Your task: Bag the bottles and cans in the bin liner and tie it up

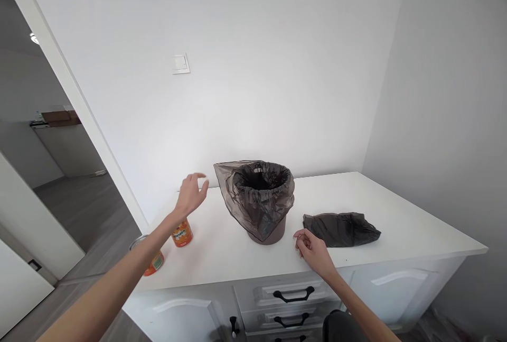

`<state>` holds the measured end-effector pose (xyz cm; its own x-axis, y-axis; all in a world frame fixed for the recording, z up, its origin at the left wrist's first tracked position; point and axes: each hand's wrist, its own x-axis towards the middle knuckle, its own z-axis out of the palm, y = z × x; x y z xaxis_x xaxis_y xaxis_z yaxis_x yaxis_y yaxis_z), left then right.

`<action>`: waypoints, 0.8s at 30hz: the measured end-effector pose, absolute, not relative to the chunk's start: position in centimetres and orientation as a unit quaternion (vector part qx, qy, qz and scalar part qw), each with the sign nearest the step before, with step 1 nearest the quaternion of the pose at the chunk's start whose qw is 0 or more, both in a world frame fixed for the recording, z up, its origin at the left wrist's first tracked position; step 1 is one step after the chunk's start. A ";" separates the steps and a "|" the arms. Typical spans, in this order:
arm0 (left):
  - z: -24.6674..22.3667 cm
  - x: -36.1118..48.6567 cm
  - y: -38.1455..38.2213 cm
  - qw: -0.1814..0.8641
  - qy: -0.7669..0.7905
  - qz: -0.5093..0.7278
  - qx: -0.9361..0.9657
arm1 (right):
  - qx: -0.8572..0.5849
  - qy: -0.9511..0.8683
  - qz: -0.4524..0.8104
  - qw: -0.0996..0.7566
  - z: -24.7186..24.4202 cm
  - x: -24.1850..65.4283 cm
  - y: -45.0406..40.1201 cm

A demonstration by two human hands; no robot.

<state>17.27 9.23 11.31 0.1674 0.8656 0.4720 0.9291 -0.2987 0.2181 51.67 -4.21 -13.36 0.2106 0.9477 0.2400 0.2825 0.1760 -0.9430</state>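
A trash bin [273, 233] stands on the white cabinet top, lined with a translucent black garbage bag [263, 202]. The bag is folded over the rim, and a loose corner flares out to the left. My left hand [192, 194] hovers left of the bin, empty, thumb and fingers apart. Below it is an orange can [182, 235], its upper part hidden by my wrist. A second orange can [155, 264] is partly covered by my forearm. My right hand [311, 249] is low, right of the bin, its fingers loosely curled with nothing visible in them. Beside it lies a flat, crumpled black plastic bag [343, 229].
The white cabinet [237, 268] has black-handled drawers [293, 294] below its front edge. A wall with a light switch [181, 64] rises behind. At the left, a doorway opens onto a grey floor [99, 215]. A dark rounded object [343, 327] shows at the bottom edge.
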 end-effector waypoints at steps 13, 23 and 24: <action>6.3 9.4 5.9 0.007 -0.643 -0.126 -0.755 | -0.587 -0.559 0.285 0.512 -13.7 51.3 -4.7; 18.0 24.7 3.1 -0.001 -0.365 -0.450 -0.815 | -0.577 -0.554 0.288 0.527 -13.4 51.2 -4.7; 17.5 26.2 3.3 -0.027 -0.357 -0.427 -0.830 | -0.576 -0.553 0.290 0.528 -13.4 51.2 -4.7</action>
<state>26.23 3.31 17.50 0.3798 0.6159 0.6902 0.5692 -0.7438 0.3504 51.24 -4.69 -13.42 0.2198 0.9429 0.2501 0.3312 0.1690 -0.9283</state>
